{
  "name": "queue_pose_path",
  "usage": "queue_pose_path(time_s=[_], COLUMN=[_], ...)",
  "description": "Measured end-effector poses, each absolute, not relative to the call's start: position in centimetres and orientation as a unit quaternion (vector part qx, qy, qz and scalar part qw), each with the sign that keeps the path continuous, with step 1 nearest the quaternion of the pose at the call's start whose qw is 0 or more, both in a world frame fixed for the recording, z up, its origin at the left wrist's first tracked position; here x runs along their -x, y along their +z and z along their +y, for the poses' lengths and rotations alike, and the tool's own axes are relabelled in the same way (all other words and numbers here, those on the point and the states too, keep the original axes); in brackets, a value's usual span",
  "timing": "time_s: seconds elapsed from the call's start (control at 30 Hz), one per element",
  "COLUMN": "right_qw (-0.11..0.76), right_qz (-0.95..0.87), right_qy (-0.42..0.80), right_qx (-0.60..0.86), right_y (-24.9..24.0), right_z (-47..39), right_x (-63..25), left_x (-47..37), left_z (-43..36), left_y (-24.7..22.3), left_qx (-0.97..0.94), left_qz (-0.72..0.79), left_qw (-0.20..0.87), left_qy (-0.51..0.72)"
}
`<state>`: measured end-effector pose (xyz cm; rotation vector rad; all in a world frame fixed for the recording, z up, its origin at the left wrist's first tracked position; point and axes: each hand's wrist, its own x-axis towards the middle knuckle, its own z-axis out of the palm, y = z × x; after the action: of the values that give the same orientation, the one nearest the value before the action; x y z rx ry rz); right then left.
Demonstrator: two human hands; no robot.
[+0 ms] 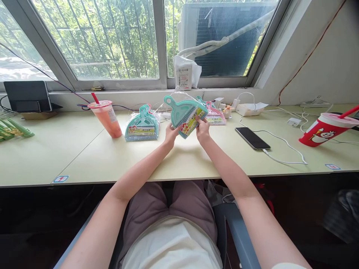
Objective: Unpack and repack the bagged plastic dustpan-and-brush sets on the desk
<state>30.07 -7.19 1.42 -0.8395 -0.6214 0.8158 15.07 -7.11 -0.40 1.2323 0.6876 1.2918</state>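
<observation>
Above the table, a teal mini dustpan and brush set (183, 114) in clear wrapping is held tilted between both hands. My left hand (171, 135) grips its lower left edge. On the lower right side, by the yellow label, my right hand (202, 130) is closed round the set. To the left stands a group of wrapped teal dustpan sets (143, 123) with a bit of pink behind. Partly hidden behind the held set, a pink dustpan set (215, 115) lies near another teal handle.
A pink drink cup (108, 119) stands left, a red cup (327, 130) right. A phone (252, 138) charges on a white cable. A tablet (28, 96) and green stalks (15, 129) are at far left. A white-wrapped package (185, 73) sits on the sill; a paper tray (251, 108) lies below.
</observation>
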Motion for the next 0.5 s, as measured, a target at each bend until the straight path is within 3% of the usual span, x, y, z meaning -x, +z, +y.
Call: queue_pose_path(time_s=[0.27, 0.4, 0.5], right_qw=[0.807, 0.815, 0.814], right_qz=[-0.248, -0.229, -0.247], right_qy=[0.381, 0.388, 0.382], right_qx=[0.377, 0.364, 0.361], right_y=[1.1, 1.0, 0.9], right_z=[-6.7, -6.7, -6.8], right_x=[-29.8, -30.1, -29.9], left_x=[-15.9, -15.2, -14.2], left_z=[-7.6, -8.8, -9.5], left_y=[-1.0, 0.3, 1.7], left_qx=[-0.582, -0.621, -0.699], left_qz=[0.348, 0.454, 0.464], left_qw=[0.452, 0.169, -0.004], left_qy=[0.579, 0.615, 0.544])
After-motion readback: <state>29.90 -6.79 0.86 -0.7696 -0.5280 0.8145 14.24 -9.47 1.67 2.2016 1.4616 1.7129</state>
